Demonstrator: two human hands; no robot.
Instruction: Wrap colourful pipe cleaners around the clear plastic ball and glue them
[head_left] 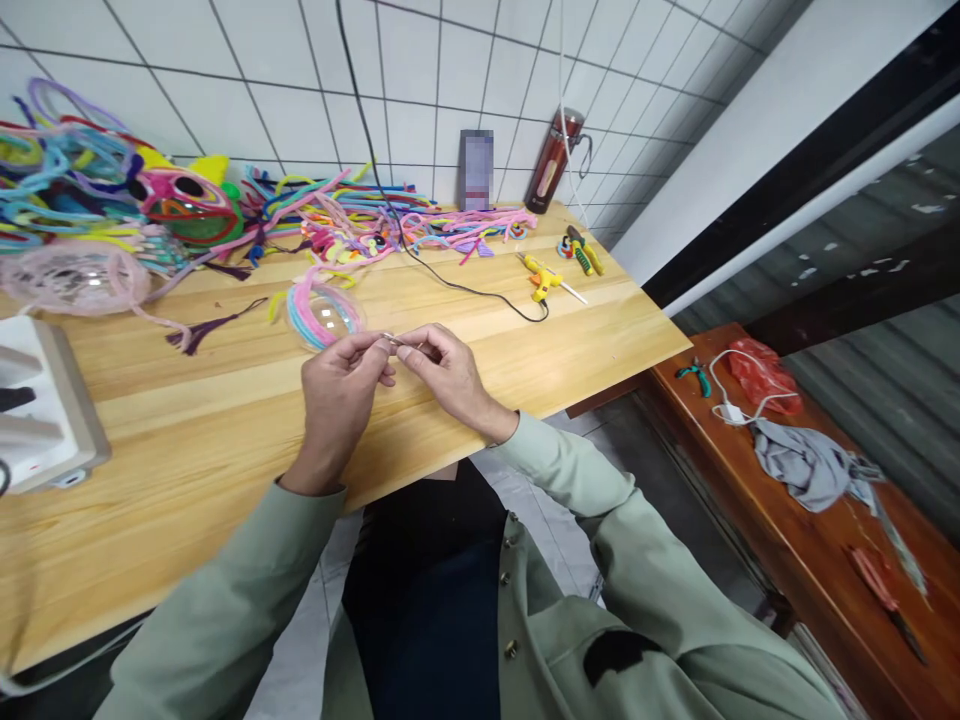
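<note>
Over the front of the wooden table point(540, 360), my left hand point(341, 385) and my right hand point(448, 375) meet fingertip to fingertip. Both are closed in a pinch on a tiny, thin, light-coloured piece point(390, 340), too small to name. Just behind my left hand sits a clear round ball point(330, 318) with pink and blue fuzzy pipe cleaners point(301, 300) wrapped around it. A dark purple tassel point(214, 325) lies farther left on the tabletop.
Bundles of coloured pipe cleaners point(67, 180) and a decorated fish-like ball point(191, 205) line the wall. A yellow glue gun point(544, 278), pliers point(583, 252), a phone point(476, 170) and a red flask point(553, 160) stand or lie to the right. A white machine point(45, 400) occupies the left.
</note>
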